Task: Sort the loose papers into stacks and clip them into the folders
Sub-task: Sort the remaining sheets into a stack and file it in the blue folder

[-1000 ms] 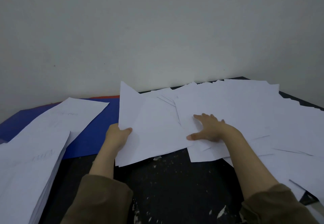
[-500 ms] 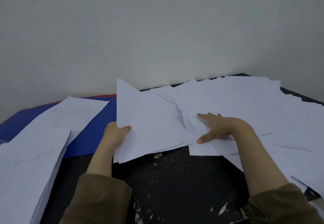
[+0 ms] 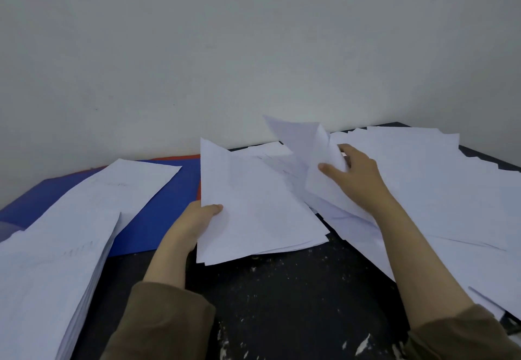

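Observation:
My left hand (image 3: 197,220) grips the left edge of a small bundle of white sheets (image 3: 253,210), thumb on top, tilted up off the black table (image 3: 282,303). My right hand (image 3: 356,176) pinches a single white sheet (image 3: 307,145) and holds it raised and curled above the loose pile of papers (image 3: 437,190) that covers the right side. A blue folder (image 3: 158,215) lies flat at the left with a sheet on it. A red folder (image 3: 177,158) peeks out behind it by the wall.
A thick stack of white papers (image 3: 42,289) sits at the near left, partly over the blue folder. A grey wall (image 3: 253,49) closes the table's far side. The black tabletop in front of me is scuffed with white flecks.
My right hand went from pressing flat on the loose pile to pinching one sheet and lifting it up. My left hand kept its hold on the bundle.

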